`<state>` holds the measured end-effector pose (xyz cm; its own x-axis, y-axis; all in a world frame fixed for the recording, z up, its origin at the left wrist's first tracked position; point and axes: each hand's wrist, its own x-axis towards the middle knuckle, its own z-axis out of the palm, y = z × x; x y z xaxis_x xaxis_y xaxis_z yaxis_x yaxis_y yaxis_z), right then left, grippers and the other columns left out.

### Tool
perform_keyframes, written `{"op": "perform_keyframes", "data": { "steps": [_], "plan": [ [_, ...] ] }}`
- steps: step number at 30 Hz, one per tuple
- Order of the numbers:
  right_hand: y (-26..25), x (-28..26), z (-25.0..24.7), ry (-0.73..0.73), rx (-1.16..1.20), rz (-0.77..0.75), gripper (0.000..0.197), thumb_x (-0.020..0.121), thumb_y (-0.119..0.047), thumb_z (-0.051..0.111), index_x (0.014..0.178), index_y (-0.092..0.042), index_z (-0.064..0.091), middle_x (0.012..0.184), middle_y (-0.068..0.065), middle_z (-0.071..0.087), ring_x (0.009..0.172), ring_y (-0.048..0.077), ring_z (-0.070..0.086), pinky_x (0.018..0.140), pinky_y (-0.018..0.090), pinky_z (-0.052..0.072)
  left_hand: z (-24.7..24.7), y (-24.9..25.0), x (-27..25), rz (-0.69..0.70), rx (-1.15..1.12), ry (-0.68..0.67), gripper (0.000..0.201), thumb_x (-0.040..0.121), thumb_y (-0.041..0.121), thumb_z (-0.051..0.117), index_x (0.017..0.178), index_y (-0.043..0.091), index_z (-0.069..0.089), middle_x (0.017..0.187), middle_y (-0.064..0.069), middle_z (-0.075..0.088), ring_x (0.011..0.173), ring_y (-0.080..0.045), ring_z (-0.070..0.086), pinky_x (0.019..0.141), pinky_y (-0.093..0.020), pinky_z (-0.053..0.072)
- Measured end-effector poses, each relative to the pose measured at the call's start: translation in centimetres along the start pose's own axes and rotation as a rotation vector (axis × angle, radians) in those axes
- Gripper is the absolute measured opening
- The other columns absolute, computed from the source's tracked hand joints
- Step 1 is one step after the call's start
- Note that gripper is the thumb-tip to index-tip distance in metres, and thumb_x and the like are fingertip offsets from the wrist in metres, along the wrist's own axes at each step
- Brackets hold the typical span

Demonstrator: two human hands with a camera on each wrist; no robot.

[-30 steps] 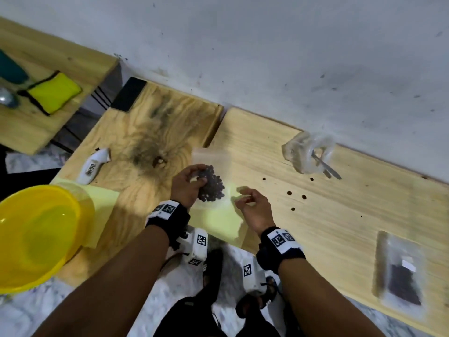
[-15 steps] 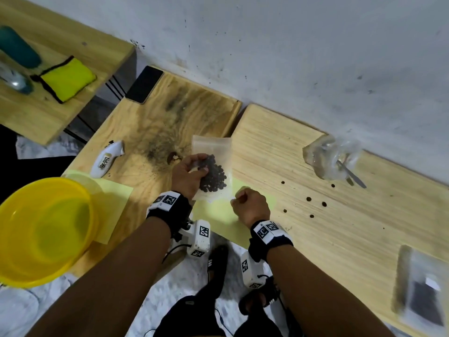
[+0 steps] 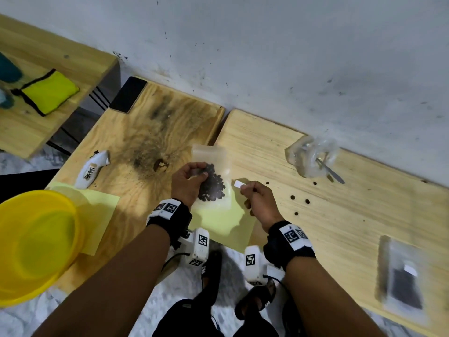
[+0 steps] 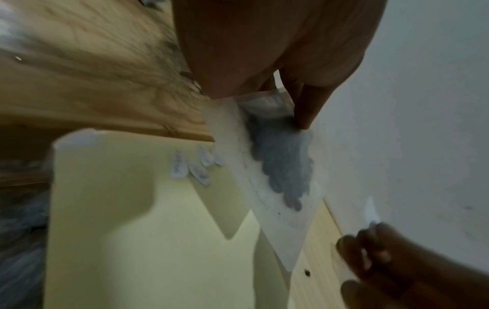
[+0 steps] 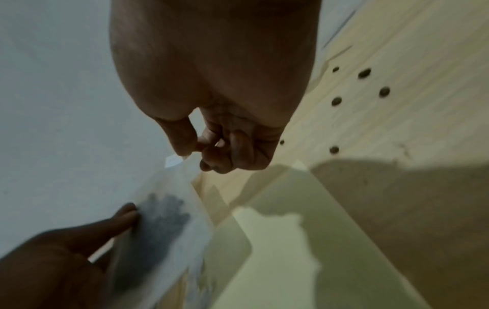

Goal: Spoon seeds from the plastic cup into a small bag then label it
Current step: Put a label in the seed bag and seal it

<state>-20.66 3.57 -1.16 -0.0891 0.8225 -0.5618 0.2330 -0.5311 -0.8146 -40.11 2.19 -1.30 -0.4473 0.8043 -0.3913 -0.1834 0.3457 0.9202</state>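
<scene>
Nearest: yellow bowl (image 3: 36,242) at left table edge, nothing visible in it, sitting on a pale yellow sheet (image 3: 102,215). Second pale yellow label sheet (image 3: 226,220) lies under the hands; the left wrist view shows a few small white stickers (image 4: 190,167) on it, print too blurred to read. Left hand (image 3: 188,183) pinches the small clear bag (image 3: 211,173) by its left edge, held off the table, long axis roughly vertical in the head view, dark seeds (image 3: 212,184) pooled in the lower half. Right hand (image 3: 260,203) sits just right of the bag, not touching it, thumb and forefinger pinching a small white label (image 3: 238,184), other fingers curled in. White tool (image 3: 91,171) at left has writing, not legible. Loose seeds (image 3: 300,200) lie on the right board. Far right: clear plastic cup (image 3: 308,154) on its side, spoon (image 3: 330,170) poking out. Another filled, labelled bag (image 3: 403,283) lies at the right edge. Phone (image 3: 128,94) lies at the back near the wall.
</scene>
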Motion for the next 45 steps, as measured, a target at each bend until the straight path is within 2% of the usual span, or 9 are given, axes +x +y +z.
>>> {"op": "perform_keyframes", "data": {
  "steps": [3, 7, 11, 15, 19, 26, 32, 40, 45],
  "plan": [
    [-2.1, -1.9, -2.8, -0.004, 0.090, -0.068, 0.011, 0.094, -0.010, 0.064, 0.086, -0.008, 0.058, 0.071, 0.003, 0.045, 0.054, 0.011, 0.038, 0.044, 0.015, 0.033, 3.1, 0.6, -1.5, 0.050, 0.047, -0.083, 0.020, 0.082, -0.007, 0.067, 0.090, 0.011, 0.068, 0.091, -0.005, 0.070, 0.087, -0.020, 0.066, 0.073, -0.029, 0.058],
    [-3.4, -3.2, -6.1, 0.059, -0.012, -0.236, 0.019, 0.087, -0.016, 0.076, 0.074, -0.012, 0.063, 0.075, 0.000, 0.062, 0.058, 0.005, 0.049, 0.056, 0.014, 0.040, 7.5, 1.3, -3.9, 0.155, 0.134, -0.225, 0.016, 0.083, -0.007, 0.065, 0.092, 0.007, 0.067, 0.092, -0.005, 0.069, 0.089, -0.013, 0.064, 0.072, -0.023, 0.052],
    [-4.2, -4.4, -9.3, 0.197, -0.067, -0.311, 0.017, 0.085, -0.015, 0.077, 0.077, -0.005, 0.066, 0.072, 0.002, 0.063, 0.058, 0.006, 0.056, 0.058, 0.018, 0.047, 11.7, 2.3, -6.6, 0.256, 0.197, -0.348, 0.021, 0.085, -0.010, 0.059, 0.098, 0.003, 0.066, 0.097, 0.004, 0.066, 0.082, 0.011, 0.056, 0.073, -0.008, 0.043],
    [-4.1, -5.2, -12.4, 0.414, -0.151, -0.313, 0.018, 0.083, -0.024, 0.077, 0.072, -0.014, 0.067, 0.068, -0.007, 0.065, 0.061, 0.003, 0.057, 0.066, 0.021, 0.047, 14.7, 2.8, -8.8, 0.332, 0.253, -0.440, 0.034, 0.081, -0.014, 0.057, 0.105, 0.008, 0.067, 0.082, 0.019, 0.058, 0.071, 0.015, 0.048, 0.066, -0.008, 0.037],
    [-3.9, -6.2, -14.4, 0.502, -0.218, -0.258, 0.016, 0.080, -0.033, 0.075, 0.071, -0.023, 0.066, 0.073, -0.009, 0.068, 0.072, 0.011, 0.065, 0.072, 0.032, 0.054, 16.6, 2.7, -10.1, 0.337, 0.262, -0.499, 0.041, 0.075, -0.011, 0.059, 0.102, 0.020, 0.066, 0.099, 0.026, 0.064, 0.096, -0.007, 0.057, 0.086, -0.028, 0.045],
    [-3.5, -8.3, -16.0, 0.681, -0.250, -0.249, 0.032, 0.075, -0.042, 0.081, 0.092, -0.027, 0.059, 0.098, -0.008, 0.055, 0.083, 0.006, 0.054, 0.068, 0.026, 0.039, 18.9, 2.9, -11.7, 0.212, 0.099, -0.487, 0.027, 0.073, 0.003, 0.061, 0.090, 0.022, 0.067, 0.100, 0.005, 0.067, 0.093, -0.022, 0.060, 0.079, -0.043, 0.051],
    [-2.2, -8.3, -16.8, 0.656, -0.062, -0.276, 0.029, 0.078, -0.032, 0.080, 0.084, -0.021, 0.054, 0.088, -0.006, 0.062, 0.078, 0.007, 0.057, 0.066, 0.027, 0.038, 19.9, 2.7, -12.5, 0.176, 0.059, -0.335, 0.009, 0.078, 0.017, 0.077, 0.080, 0.017, 0.069, 0.079, 0.005, 0.067, 0.074, -0.016, 0.060, 0.061, -0.031, 0.045],
    [-1.3, -7.7, -17.1, 0.577, -0.119, -0.363, 0.034, 0.071, -0.021, 0.086, 0.082, -0.024, 0.053, 0.080, -0.009, 0.060, 0.070, 0.005, 0.054, 0.064, 0.026, 0.041, 19.4, 2.4, -12.4, 0.149, 0.091, -0.337, 0.014, 0.079, 0.004, 0.075, 0.084, 0.016, 0.068, 0.089, 0.003, 0.071, 0.088, -0.016, 0.066, 0.084, -0.044, 0.056],
    [-1.0, -7.6, -16.8, 0.569, -0.077, -0.379, 0.028, 0.074, -0.019, 0.083, 0.082, -0.022, 0.056, 0.082, -0.007, 0.062, 0.075, 0.006, 0.057, 0.066, 0.024, 0.043, 19.3, 2.4, -12.2, 0.121, 0.072, -0.348, 0.017, 0.079, 0.002, 0.073, 0.087, 0.016, 0.068, 0.091, 0.003, 0.069, 0.086, -0.019, 0.064, 0.073, -0.036, 0.054]
  ]
}}
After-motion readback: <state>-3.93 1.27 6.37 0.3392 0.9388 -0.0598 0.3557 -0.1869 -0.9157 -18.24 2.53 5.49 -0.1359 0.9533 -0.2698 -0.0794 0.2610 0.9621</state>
